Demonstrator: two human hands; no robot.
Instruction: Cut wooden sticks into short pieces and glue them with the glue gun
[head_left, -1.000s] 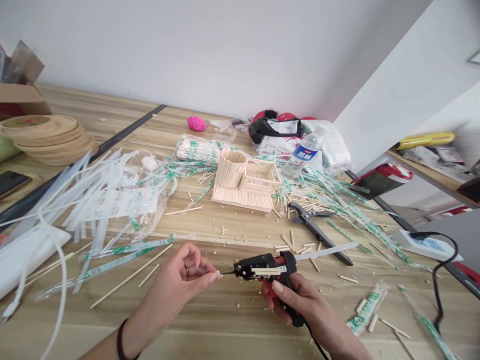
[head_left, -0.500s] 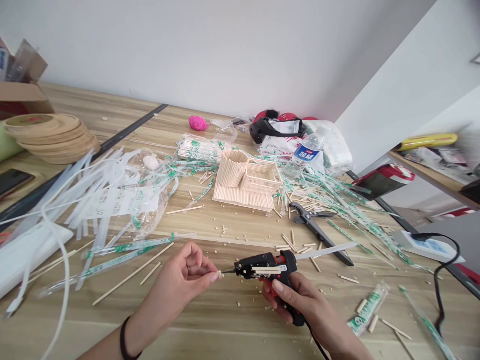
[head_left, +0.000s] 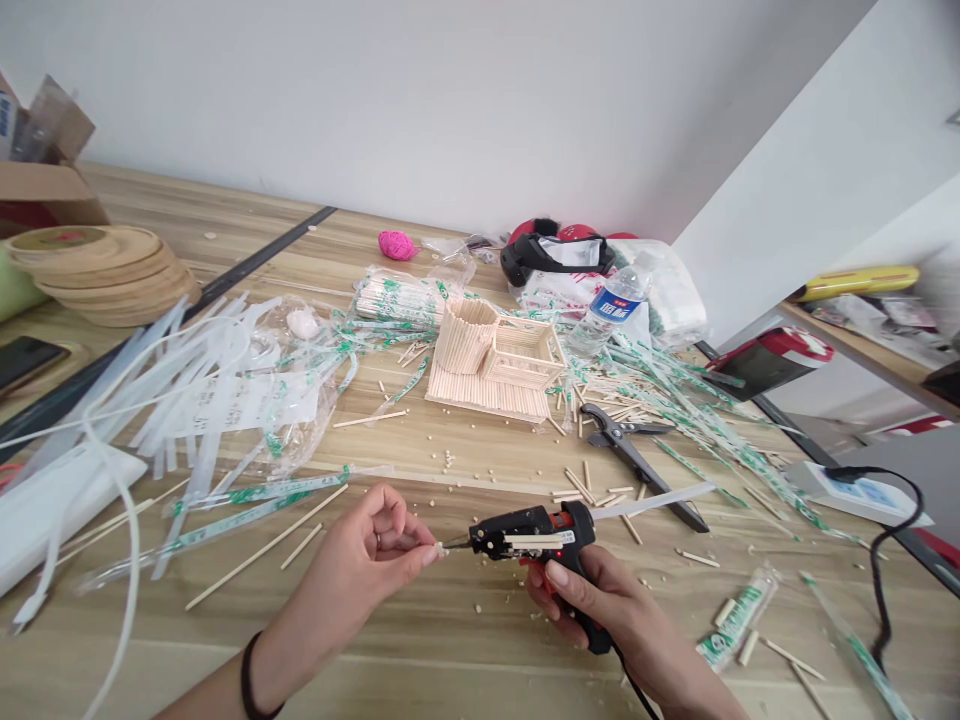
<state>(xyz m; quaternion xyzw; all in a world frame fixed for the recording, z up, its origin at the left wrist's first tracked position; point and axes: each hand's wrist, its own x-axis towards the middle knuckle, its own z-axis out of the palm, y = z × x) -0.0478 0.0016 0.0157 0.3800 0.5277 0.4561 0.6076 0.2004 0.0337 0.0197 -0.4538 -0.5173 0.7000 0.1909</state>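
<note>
My right hand (head_left: pixel 600 605) grips a black and red glue gun (head_left: pixel 536 535) low over the wooden table (head_left: pixel 465 640), nozzle pointing left. A white glue stick (head_left: pixel 652 500) pokes out of its back. My left hand (head_left: pixel 360 560) pinches a small wooden stick piece (head_left: pixel 437 549) between thumb and forefinger, right at the gun's nozzle tip. Farther back in the middle stands a small house-like model of wooden sticks (head_left: pixel 491 360).
Black scissors (head_left: pixel 637 455) lie right of the model among loose sticks and green-printed wrappers (head_left: pixel 705 420). White plastic strips (head_left: pixel 165 390) spread at left, round wooden discs (head_left: pixel 105 265) behind them. A water bottle (head_left: pixel 607 305) and pink yarn ball (head_left: pixel 395 244) sit at the back. A black cord (head_left: pixel 881 580) runs at right.
</note>
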